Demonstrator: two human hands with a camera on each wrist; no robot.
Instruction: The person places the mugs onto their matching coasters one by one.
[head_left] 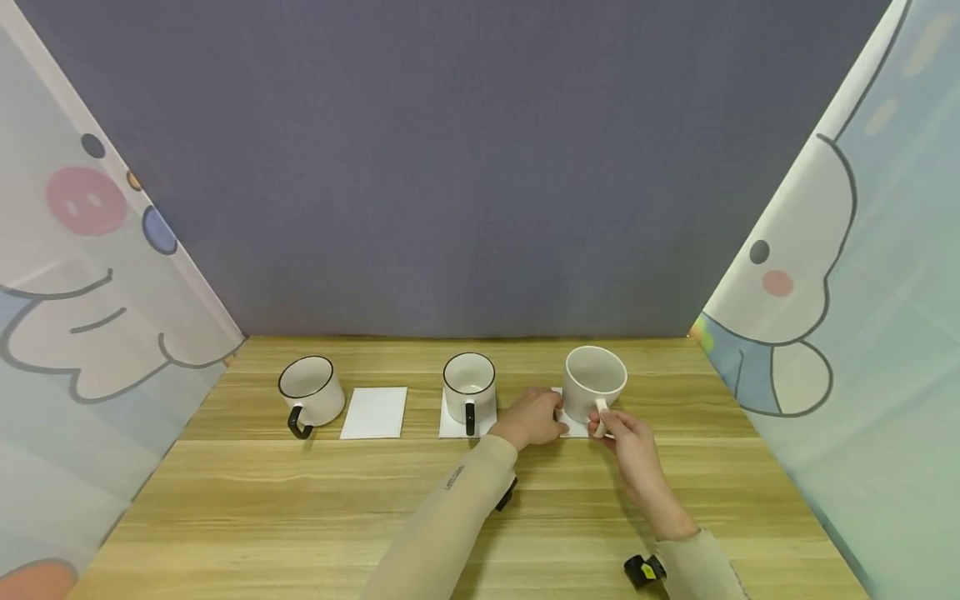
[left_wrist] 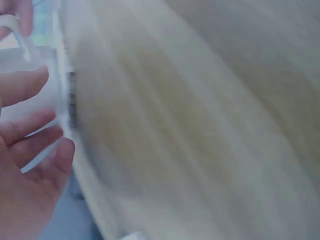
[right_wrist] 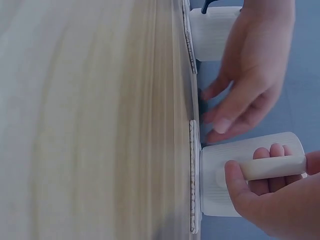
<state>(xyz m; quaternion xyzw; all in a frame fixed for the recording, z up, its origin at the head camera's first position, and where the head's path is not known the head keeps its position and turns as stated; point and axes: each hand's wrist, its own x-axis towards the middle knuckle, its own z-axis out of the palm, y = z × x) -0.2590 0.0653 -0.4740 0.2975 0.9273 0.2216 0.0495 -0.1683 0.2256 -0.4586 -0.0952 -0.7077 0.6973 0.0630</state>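
Note:
A plain white mug stands on a white square coaster at the right of the row. My right hand grips its handle, which points toward me; the right wrist view shows the thumb and fingers around the handle. My left hand is at the mug's left side, low over the coaster's left edge. Its fingers are loosely bent with nothing between them, and a small gap to the mug shows in the right wrist view. Whether its fingertips touch the coaster, I cannot tell.
A black-rimmed white mug with a black handle sits on the middle coaster. Farther left lies a bare white coaster, beside another black-rimmed mug standing on the wooden table. A dark grey panel rises behind.

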